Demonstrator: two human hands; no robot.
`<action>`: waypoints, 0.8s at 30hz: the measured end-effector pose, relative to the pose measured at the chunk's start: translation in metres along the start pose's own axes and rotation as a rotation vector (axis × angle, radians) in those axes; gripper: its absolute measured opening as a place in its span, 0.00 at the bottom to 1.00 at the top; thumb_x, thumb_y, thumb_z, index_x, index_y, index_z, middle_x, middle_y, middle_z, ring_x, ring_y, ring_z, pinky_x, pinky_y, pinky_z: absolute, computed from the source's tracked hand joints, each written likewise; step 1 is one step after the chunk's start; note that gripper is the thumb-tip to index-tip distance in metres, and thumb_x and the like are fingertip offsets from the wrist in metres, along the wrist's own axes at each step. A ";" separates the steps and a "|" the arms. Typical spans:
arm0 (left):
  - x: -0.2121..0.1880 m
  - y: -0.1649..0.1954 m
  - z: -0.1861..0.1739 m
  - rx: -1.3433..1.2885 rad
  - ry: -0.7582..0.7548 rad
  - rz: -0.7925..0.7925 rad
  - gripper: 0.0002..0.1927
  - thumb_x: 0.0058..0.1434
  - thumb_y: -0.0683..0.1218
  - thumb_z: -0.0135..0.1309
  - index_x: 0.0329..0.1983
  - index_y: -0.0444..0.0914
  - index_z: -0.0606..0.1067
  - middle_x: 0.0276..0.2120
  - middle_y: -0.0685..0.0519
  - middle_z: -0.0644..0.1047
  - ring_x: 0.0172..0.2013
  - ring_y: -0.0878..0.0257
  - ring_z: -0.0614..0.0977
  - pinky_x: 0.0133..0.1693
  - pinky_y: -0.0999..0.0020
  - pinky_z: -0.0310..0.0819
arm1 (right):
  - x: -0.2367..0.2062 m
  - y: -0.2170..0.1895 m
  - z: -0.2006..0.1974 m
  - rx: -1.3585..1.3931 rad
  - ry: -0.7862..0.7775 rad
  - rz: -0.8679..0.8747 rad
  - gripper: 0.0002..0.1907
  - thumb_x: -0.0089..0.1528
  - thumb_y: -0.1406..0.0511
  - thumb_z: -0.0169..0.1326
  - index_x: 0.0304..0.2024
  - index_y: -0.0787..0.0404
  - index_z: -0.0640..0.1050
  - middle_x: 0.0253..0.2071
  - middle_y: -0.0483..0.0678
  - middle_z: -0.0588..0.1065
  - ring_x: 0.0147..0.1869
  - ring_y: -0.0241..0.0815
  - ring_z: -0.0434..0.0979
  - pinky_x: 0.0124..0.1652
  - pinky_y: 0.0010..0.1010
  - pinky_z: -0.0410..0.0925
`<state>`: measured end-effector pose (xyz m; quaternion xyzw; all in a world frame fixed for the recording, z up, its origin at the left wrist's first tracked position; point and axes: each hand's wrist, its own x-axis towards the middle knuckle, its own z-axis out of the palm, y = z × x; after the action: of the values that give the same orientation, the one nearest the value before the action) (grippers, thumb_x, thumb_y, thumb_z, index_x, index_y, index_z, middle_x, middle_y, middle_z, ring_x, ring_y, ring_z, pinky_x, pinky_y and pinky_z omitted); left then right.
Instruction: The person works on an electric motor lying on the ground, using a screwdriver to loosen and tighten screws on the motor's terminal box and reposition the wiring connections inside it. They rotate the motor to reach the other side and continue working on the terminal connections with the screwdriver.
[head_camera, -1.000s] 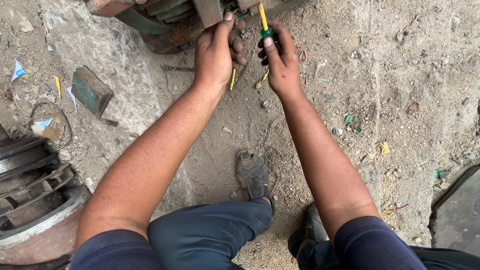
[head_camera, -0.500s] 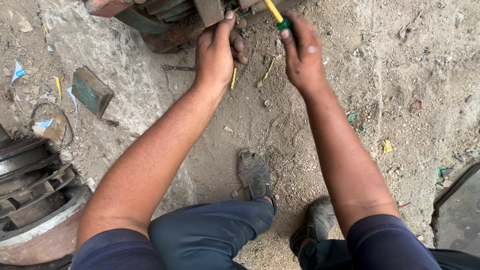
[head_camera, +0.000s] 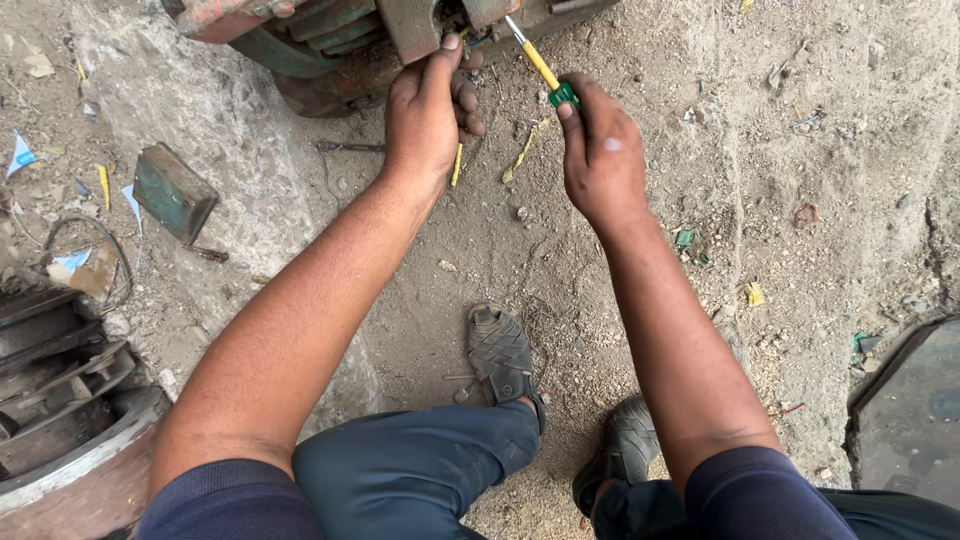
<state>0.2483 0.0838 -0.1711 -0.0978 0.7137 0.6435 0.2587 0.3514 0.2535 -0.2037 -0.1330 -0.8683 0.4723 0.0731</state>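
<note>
My right hand (head_camera: 600, 150) grips a screwdriver (head_camera: 541, 66) with a yellow and green handle, its tip pointing up and left into an opening of a green, rusty motor casing (head_camera: 330, 30) at the top edge. My left hand (head_camera: 428, 112) rests against the casing just left of that opening, thumb up on a rusty metal plate, fingers curled under. The fingers seem to pinch something small, but I cannot make it out. Both arms reach forward over my knees.
A small green metal block (head_camera: 175, 192) lies on the dirt at left. A round ribbed motor part (head_camera: 55, 400) sits at the lower left. A dark flat plate (head_camera: 910, 420) is at the lower right. My sandalled feet (head_camera: 500, 355) stand on sandy ground strewn with scraps.
My right hand has moved to the right and slightly down, so the screwdriver now slants up-left toward the casing opening. The left hand has stayed on the casing.
</note>
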 end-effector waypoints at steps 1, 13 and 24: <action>0.000 -0.001 0.000 -0.010 0.005 -0.005 0.22 0.70 0.61 0.47 0.44 0.39 0.77 0.22 0.61 0.73 0.20 0.71 0.77 0.22 0.75 0.70 | 0.000 0.002 0.003 0.027 0.029 -0.028 0.14 0.75 0.65 0.47 0.61 0.62 0.72 0.48 0.59 0.79 0.51 0.56 0.82 0.49 0.46 0.74; 0.000 -0.004 -0.001 -0.061 -0.025 -0.019 0.22 0.71 0.61 0.47 0.44 0.39 0.79 0.23 0.61 0.72 0.20 0.72 0.76 0.23 0.76 0.69 | -0.004 0.004 0.032 -0.109 -0.069 -0.048 0.17 0.71 0.60 0.54 0.55 0.64 0.68 0.42 0.56 0.80 0.35 0.54 0.83 0.32 0.45 0.74; 0.003 -0.009 -0.003 -0.058 -0.009 -0.041 0.22 0.71 0.61 0.47 0.44 0.38 0.78 0.22 0.61 0.73 0.19 0.72 0.77 0.22 0.76 0.68 | -0.025 -0.032 0.031 0.045 -0.072 0.246 0.20 0.73 0.60 0.48 0.67 0.54 0.66 0.30 0.51 0.81 0.26 0.42 0.81 0.26 0.38 0.75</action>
<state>0.2487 0.0799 -0.1800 -0.1169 0.6914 0.6589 0.2723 0.3626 0.2047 -0.1935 -0.2200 -0.8367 0.5013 -0.0136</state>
